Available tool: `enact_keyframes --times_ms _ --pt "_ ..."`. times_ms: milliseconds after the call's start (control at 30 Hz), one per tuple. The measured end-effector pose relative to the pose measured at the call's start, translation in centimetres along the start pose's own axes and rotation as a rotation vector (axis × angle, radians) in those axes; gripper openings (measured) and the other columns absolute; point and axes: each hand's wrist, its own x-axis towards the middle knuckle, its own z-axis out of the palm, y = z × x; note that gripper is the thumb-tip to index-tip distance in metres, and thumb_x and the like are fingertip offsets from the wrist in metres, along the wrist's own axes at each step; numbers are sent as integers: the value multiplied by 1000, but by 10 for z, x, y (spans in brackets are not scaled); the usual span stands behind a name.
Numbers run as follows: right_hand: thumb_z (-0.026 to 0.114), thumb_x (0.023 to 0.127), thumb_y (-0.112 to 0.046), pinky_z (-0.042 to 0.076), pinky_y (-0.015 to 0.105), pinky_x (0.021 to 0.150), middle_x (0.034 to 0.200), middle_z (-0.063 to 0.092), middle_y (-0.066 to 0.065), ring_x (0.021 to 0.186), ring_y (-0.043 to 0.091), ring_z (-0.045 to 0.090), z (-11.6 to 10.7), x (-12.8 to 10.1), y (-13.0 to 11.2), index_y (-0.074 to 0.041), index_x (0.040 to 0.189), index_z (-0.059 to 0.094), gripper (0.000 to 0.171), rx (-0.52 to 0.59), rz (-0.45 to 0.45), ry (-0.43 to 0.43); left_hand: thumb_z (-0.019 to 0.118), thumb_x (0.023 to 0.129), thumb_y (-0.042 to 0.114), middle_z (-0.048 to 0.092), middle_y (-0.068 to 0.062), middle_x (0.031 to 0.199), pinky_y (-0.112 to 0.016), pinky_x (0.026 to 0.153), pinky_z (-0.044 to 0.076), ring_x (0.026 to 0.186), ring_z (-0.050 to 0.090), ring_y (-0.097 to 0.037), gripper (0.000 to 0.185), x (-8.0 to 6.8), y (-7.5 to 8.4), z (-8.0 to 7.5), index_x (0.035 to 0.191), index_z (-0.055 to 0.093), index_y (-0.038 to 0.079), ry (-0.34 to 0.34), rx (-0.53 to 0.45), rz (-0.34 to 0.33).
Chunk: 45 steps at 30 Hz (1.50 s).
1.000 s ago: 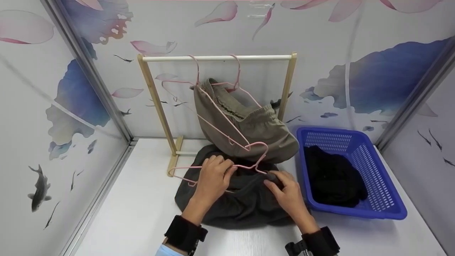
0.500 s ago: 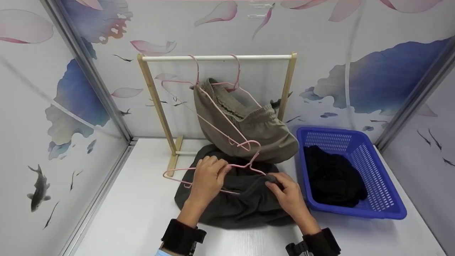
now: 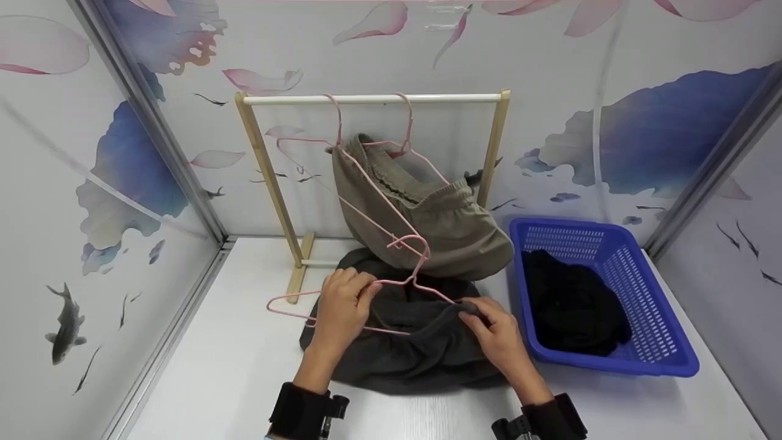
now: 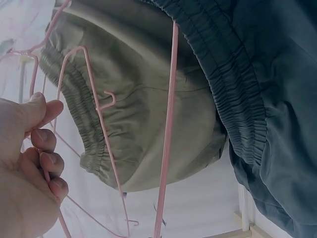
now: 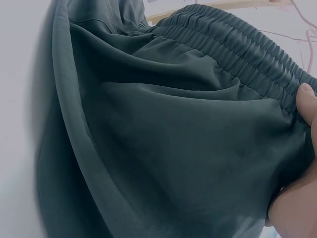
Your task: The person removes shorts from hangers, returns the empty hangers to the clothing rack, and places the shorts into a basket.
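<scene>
My left hand (image 3: 342, 308) grips a pink clothes hanger (image 3: 394, 282), fingers curled round its wire, as the left wrist view also shows. The hanger's right end runs into the waist of dark grey trousers (image 3: 421, 360) that lie bunched on the table; whether they are long or short is hidden by the folds. My right hand (image 3: 498, 333) pinches the gathered elastic waistband (image 5: 233, 47) at its right side, thumb on the outside. The hanger's hook stands up in front of khaki trousers (image 3: 440, 238).
Behind, a wooden rack (image 3: 372, 99) bears two pink hangers, with the khaki trousers hung from at least one. A blue basket (image 3: 663, 293) at the right holds black cloth (image 3: 574, 305). Printed walls enclose the white table (image 3: 201, 348).
My left hand and the hanger have moved to the left, the hook shifting with them. My right hand stays at the waistband almost unmoved.
</scene>
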Motion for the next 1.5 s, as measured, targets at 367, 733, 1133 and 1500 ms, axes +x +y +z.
enact_keyframes --times_ms 367,733,1133,1500 --pt "73 89 7 46 10 84 101 76 6 94 17 69 -2 -2 2 -6 106 79 22 35 37 17 76 91 20 54 -1 72 -38 68 39 68 47 -19 13 -2 -5 -6 84 72 10 16 -1 -33" --pt "71 87 15 45 8 84 97 75 13 91 22 70 0 -3 5 1 103 77 23 32 28 57 77 91 16 55 -2 72 -38 68 39 69 50 -19 11 -3 -7 -12 84 72 9 23 -1 -58" --pt "68 86 19 45 8 82 92 73 17 88 6 65 -8 1 -17 7 100 75 20 25 34 115 75 93 18 59 -3 74 -41 71 43 72 54 -21 13 -2 -15 -20 86 73 8 18 -10 -84" --pt "68 87 18 45 9 80 93 71 21 90 1 61 -14 1 -27 10 99 74 16 38 102 133 75 93 13 65 -3 79 -42 76 44 79 60 -22 9 -1 -19 -27 87 73 8 33 -28 -109"
